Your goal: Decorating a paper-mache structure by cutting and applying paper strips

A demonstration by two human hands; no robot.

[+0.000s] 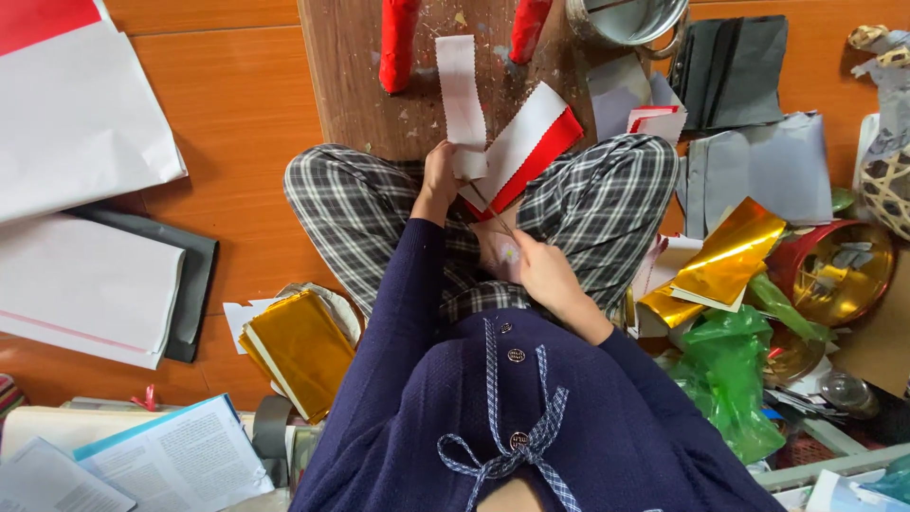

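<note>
I sit cross-legged in checked trousers on an orange floor. My left hand pinches folded paper strips, white on one side and red on the other, with a white zigzag-edged strip sticking up from the same grip. My right hand holds a thin pair of scissors whose blades reach up into the red edge of the paper. Both hands are over my lap, just in front of a low wooden board.
Two red-wrapped legs and a metal tin stand on the board. Large white sheets lie left, gold foil near my left knee. Gold foil, green plastic, grey sheets and a red bowl crowd the right.
</note>
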